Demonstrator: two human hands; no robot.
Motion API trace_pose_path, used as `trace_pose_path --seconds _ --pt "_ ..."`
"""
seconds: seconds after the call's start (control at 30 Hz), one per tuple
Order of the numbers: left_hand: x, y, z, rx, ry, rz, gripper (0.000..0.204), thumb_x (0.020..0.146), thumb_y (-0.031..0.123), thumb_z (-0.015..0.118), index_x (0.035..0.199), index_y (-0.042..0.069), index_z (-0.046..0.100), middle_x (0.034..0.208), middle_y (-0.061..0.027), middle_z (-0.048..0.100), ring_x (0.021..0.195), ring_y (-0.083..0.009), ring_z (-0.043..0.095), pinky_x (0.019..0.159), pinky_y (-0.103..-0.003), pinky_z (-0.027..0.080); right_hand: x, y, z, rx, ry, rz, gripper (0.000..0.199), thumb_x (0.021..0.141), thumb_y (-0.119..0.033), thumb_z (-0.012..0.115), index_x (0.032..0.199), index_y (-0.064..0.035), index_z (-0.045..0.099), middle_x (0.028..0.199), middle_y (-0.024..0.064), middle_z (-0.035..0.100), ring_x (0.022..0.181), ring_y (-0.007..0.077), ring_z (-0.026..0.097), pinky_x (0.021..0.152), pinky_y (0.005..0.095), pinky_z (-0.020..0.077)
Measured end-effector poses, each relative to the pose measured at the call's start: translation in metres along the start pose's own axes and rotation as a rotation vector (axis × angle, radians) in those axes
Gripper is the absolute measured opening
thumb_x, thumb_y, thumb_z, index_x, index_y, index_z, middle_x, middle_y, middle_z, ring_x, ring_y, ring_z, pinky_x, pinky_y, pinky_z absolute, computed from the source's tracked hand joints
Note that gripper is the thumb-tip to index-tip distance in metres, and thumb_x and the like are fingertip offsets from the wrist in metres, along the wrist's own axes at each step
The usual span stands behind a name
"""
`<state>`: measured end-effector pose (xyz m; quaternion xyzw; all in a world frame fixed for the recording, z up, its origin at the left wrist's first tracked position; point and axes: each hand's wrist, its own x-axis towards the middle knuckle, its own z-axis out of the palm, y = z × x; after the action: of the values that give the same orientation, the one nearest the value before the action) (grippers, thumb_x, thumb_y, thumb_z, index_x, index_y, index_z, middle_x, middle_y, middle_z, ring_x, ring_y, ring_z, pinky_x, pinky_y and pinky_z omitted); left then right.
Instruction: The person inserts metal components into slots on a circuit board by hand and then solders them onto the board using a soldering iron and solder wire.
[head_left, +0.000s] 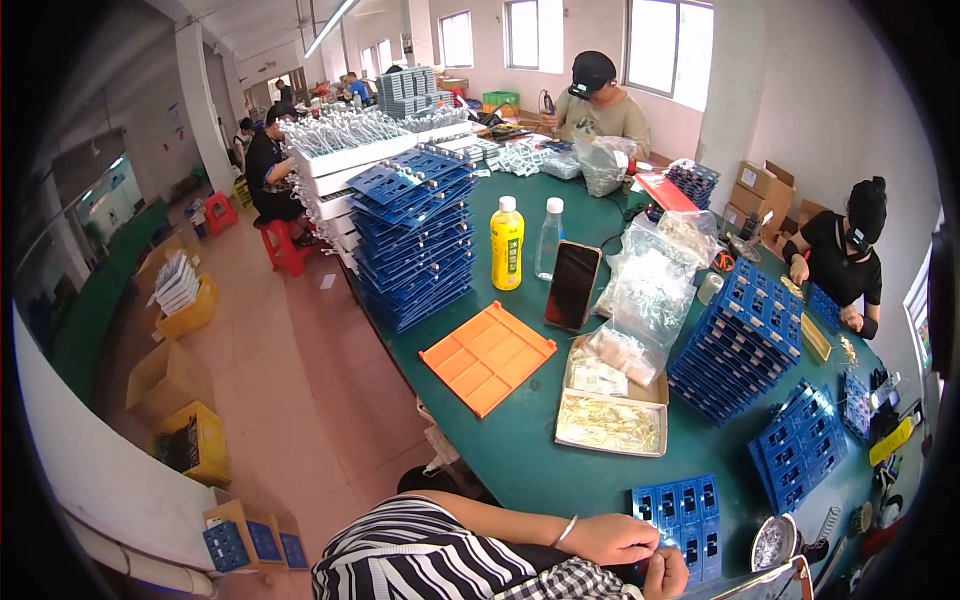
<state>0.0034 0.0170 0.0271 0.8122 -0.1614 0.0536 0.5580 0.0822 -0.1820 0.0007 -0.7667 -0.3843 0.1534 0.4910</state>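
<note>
My left hand (608,540), with a bracelet at the wrist, reaches in over the near table edge with its fingers curled and pressed together. Close beside it, my right hand (666,574) is closed too, its fingertips meeting the left ones. Whatever is pinched between them is too small or hidden to make out. Both hands are at the left edge of a blue circuit-board panel (697,512) with rows of dark square openings, which lies flat on the green table. Whether the fingers touch it I cannot tell.
Ahead lie an open box of thin pale metal parts (612,424), an orange divided tray (487,358), a phone (573,287) and two bottles. Tall stacks of blue panels (415,240) stand left and right. A metal bowl (774,543) sits at right. Co-workers sit beyond.
</note>
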Motion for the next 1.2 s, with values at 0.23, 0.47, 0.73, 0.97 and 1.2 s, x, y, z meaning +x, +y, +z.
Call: trace_pose_path --seconds 0.23,0.47,0.73,0.97,1.2 --pt "-0.001 0.010 -0.004 0.055 0.055 -0.062 0.015 0.089 0.017 0.053 0.088 0.003 0.053 0.084 -0.0112 0.057 0.078 -0.0313 0.057 0.066 -0.040 0.045 0.001 0.008 0.001 0.082 -0.030 0.006 0.023 0.094 -0.022 0.059 0.095 0.0011 0.059 0.077 0.0054 0.059 0.073 0.0130 0.053 0.065 0.0296 0.0456" --pt "-0.002 0.006 0.001 0.051 0.050 0.021 0.013 0.087 0.016 0.055 0.087 0.003 0.053 0.083 -0.0110 0.056 0.078 -0.0312 0.057 0.066 -0.040 0.045 0.000 -0.006 -0.001 0.118 -0.015 0.017 0.019 0.093 -0.018 0.061 0.096 -0.0003 0.057 0.080 0.0057 0.058 0.073 0.0119 0.053 0.066 0.0282 0.0465" --pt "0.002 0.007 0.000 0.065 0.061 0.016 0.016 0.087 0.020 0.060 0.088 0.004 0.055 0.083 -0.0089 0.056 0.078 -0.0282 0.058 0.066 -0.038 0.046 -0.003 -0.020 0.001 0.007 0.084 0.008 0.007 0.092 -0.010 0.056 0.090 -0.0035 0.057 0.079 0.0070 0.058 0.070 0.0140 0.053 0.064 0.0296 0.0468" --pt "0.002 0.007 -0.001 0.055 0.031 0.036 0.014 0.087 0.017 0.061 0.088 0.005 0.055 0.083 -0.0084 0.056 0.075 -0.0277 0.058 0.064 -0.037 0.046 0.001 -0.003 0.005 0.029 0.098 -0.106 0.005 0.081 0.002 0.058 0.081 -0.0008 0.054 0.076 0.0109 0.059 0.063 0.0216 0.058 0.060 0.0307 0.0464" --pt "0.006 0.003 0.001 0.019 0.043 -0.029 0.014 0.088 0.017 0.059 0.089 0.004 0.054 0.083 -0.0100 0.058 0.074 -0.0296 0.058 0.064 -0.038 0.046 0.003 -0.006 0.005 0.053 0.135 -0.106 0.004 0.083 0.001 0.058 0.081 0.0001 0.055 0.073 0.0099 0.059 0.062 0.0172 0.056 0.060 0.0279 0.0453"
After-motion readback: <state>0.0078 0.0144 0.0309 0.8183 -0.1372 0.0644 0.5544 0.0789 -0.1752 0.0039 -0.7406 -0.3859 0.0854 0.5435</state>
